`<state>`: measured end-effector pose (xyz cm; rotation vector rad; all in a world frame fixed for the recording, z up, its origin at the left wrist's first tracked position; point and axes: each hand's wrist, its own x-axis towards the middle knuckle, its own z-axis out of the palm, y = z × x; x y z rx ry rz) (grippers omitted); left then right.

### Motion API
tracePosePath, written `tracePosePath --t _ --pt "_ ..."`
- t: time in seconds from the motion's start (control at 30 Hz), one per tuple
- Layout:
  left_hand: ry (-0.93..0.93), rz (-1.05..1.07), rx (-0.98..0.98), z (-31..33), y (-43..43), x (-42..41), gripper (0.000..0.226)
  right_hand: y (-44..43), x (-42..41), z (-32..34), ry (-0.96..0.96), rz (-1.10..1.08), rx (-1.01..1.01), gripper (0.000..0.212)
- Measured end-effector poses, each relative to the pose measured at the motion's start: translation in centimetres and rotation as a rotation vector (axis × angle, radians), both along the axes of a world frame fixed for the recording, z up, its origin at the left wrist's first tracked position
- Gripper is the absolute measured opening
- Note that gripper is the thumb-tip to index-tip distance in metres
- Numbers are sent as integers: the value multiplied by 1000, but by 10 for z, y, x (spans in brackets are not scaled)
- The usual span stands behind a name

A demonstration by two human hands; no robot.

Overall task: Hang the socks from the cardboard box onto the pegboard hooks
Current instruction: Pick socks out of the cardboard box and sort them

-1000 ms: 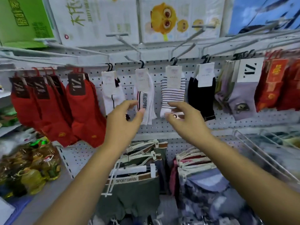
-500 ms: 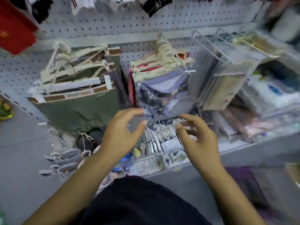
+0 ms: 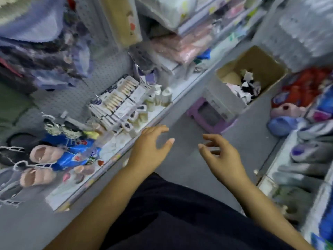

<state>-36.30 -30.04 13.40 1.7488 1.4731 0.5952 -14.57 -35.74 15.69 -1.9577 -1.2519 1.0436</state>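
Left hand (image 3: 151, 147): fingers loosely spread, holding nothing.
Right hand (image 3: 221, 156): fingers slack and parted, holding nothing.
Box (image 3: 257, 60): ahead and to the right of both sets of fingers, well apart.
Socks (image 3: 241, 87): heaped inside.
Nearer side: right.

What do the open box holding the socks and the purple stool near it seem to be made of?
Box: cardboard, matte, by its tan inner walls and open flaps. Purple stool: probably moulded plastic, smooth with a slight sheen and one even colour; the blur leaves it open.
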Motion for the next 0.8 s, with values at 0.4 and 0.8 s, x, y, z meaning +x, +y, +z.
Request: tracePosePath --t 0.4,0.8 --pt "109 -279 66 1 48 119 37 -41 106 -25 38 -341 -81 28" --pt "223 -475 78 -12 246 231 39 107 201 -21 -4 -540 -78 31"
